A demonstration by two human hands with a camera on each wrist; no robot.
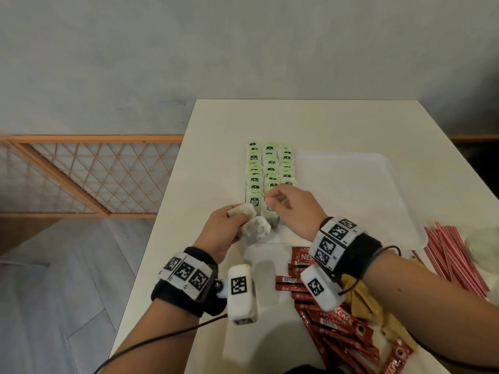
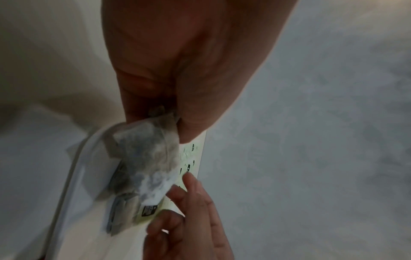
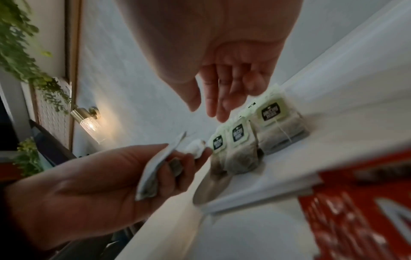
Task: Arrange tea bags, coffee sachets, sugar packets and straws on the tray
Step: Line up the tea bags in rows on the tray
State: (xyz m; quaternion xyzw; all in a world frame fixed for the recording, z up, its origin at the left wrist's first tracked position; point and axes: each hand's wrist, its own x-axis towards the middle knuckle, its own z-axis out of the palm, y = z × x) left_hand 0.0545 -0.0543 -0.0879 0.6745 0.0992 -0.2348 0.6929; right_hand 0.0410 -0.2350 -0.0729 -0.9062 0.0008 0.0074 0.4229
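Three rows of green-tagged tea bags lie along the left side of the white tray. My left hand grips a few loose tea bags just in front of the rows; the left wrist view shows a tea bag hanging from its fingers. My right hand hovers over the nearest tea bags with relaxed fingers and nothing in it. Red coffee sachets lie near the table's front edge, partly under my right wrist. Red-and-white straws lie to the right of the tray.
The tray sits on a white table whose left edge runs close to my left arm. Yellow-brown packets lie under my right forearm. A pale object sits at the far right. The right part of the tray is bare.
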